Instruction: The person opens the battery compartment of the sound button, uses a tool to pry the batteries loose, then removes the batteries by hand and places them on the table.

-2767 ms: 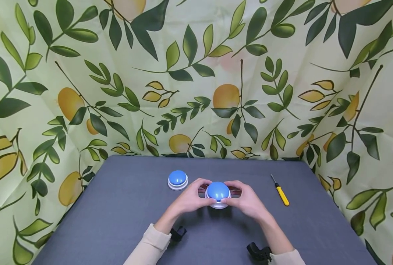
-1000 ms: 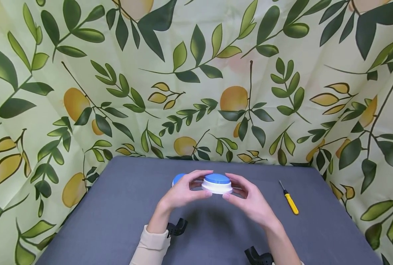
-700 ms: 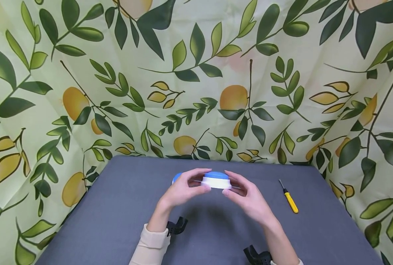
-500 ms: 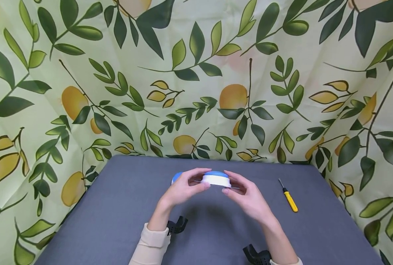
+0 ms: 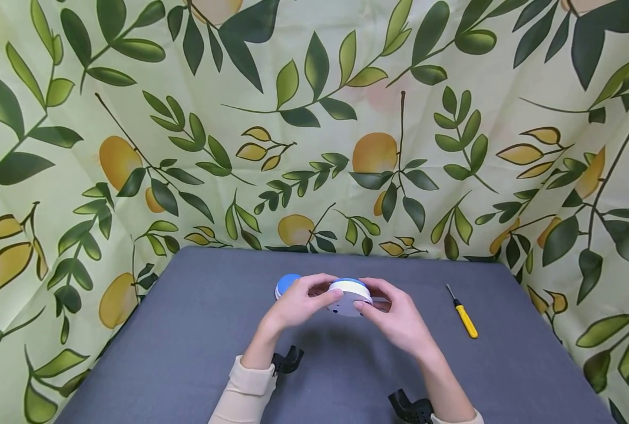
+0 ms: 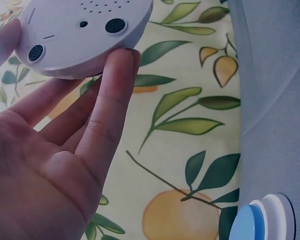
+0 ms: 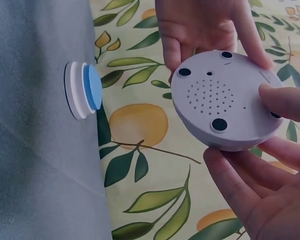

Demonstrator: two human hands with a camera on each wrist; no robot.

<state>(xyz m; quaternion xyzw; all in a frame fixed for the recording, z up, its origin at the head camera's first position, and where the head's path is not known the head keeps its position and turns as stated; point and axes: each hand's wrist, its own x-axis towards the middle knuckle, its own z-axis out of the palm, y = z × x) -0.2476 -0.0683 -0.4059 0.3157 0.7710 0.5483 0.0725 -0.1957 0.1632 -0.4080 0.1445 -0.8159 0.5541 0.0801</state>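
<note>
Both hands hold up a round white push button with a blue dome, above the table. Its underside tilts toward the head camera. In the right wrist view that white base shows speaker holes and dark round feet. My left hand grips the left rim, thumb on the underside. My right hand grips the right rim, its thumb also on the underside. A second blue-domed button sits on the table behind the left hand, partly hidden by it; the left wrist view catches its blue dome at the lower right.
A screwdriver with a yellow handle lies on the grey table to the right. Fabric printed with leaves and fruit hangs behind and along both sides. Black wrist mounts sit on the forearms.
The button was held low with its dome facing the camera; it has been raised and tipped back, so its underside now shows. Both hands rose with it, and the thumbs moved onto the base.
</note>
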